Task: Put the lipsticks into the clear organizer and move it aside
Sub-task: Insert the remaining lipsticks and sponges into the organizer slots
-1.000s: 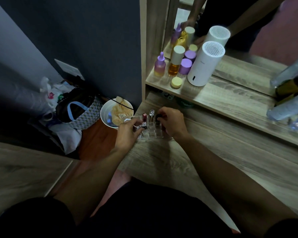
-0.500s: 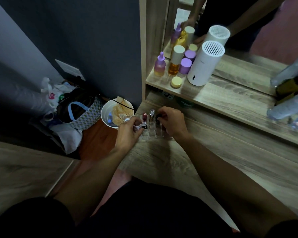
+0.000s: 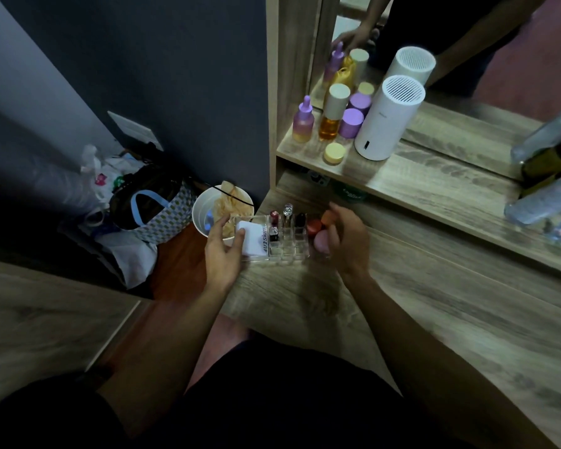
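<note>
The clear organizer (image 3: pixel 289 251) sits on the wooden desk (image 3: pixel 434 319) near its far left corner. Several lipsticks stand in its slots: a red-capped one (image 3: pixel 274 217), a silver one (image 3: pixel 288 210), a black one (image 3: pixel 300 219). A white pad (image 3: pixel 252 236) lies in its left compartment. My left hand (image 3: pixel 222 254) is at the organizer's left end, fingers apart, thumb against the white pad. At the right end my right hand (image 3: pixel 348 241) hovers with fingers spread, beside an orange sponge (image 3: pixel 328 216) and a pink sponge (image 3: pixel 320 244).
A shelf (image 3: pixel 402 179) above the desk carries a white cylinder device (image 3: pixel 386 121), purple and amber bottles (image 3: pixel 303 119) and small jars. Bottles lie at the far right (image 3: pixel 544 196). Left of the desk, on the floor, stand a white bowl (image 3: pixel 204 215) and a checked bag (image 3: pixel 156 209).
Both hands were closed on the organizer's ends; now their fingers have spread and both have drawn slightly outward, uncovering the white pad and the sponges.
</note>
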